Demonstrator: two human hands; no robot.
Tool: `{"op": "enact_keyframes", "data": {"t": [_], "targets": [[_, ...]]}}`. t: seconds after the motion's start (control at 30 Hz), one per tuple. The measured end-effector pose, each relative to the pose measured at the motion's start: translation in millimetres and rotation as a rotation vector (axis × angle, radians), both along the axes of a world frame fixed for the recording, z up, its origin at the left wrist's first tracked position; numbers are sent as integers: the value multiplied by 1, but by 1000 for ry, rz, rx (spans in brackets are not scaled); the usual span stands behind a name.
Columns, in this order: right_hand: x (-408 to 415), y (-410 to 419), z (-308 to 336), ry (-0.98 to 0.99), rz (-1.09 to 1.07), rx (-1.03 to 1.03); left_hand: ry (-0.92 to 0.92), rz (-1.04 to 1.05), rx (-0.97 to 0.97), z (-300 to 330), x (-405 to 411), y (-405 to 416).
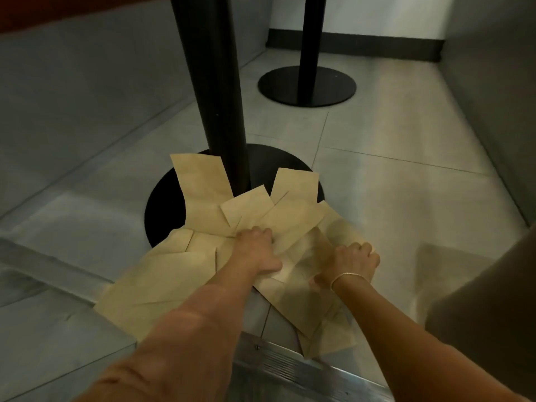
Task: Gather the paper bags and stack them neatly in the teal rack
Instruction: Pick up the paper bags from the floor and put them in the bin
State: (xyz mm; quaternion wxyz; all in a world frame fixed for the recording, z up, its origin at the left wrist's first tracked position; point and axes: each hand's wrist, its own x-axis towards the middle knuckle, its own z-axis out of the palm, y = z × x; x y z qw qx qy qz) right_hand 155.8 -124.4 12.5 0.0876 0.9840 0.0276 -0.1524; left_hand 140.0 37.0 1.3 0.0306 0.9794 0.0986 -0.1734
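Several flat brown paper bags (162, 282) lie fanned out on the tiled floor, some overlapping the round black base (165, 204) of a table pole. My left hand (256, 250) lies on the middle of the pile, fingers curled over the bags and thumb under an edge. My right hand (352, 261), with a thin bracelet on the wrist, grips the right side of the pile, fingers curled round a bag's edge. The teal rack is not in view.
A thick black pole (214, 91) rises from the base just behind the bags. A second pole with a round base (307, 85) stands farther back. Grey walls run along both sides. A metal floor strip (304, 369) crosses below the bags.
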Motion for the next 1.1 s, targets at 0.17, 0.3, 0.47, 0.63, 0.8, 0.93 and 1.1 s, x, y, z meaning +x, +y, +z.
{"op": "enact_keyframes", "data": {"t": [0.17,0.3,0.47,0.63,0.8,0.93,1.1], "targets": [[-18,1,3,-1,-42,205,-50,84,-41,5,-7,0],[-19,-6,35,-31,-51,346,-199,144,-49,25,-12,-6],[-20,-16,102,-92,-13,469,-496,305,-164,72,-10,-16],[-21,-43,181,-311,30,503,-734,324,-379,133,-11,-36],[-19,-85,257,-497,21,534,-870,279,-486,189,-10,-64],[-26,-130,318,-659,13,487,-997,241,-625,236,-11,-87],[-24,-190,365,-613,-58,297,-1122,134,-651,290,-19,-121]]}}
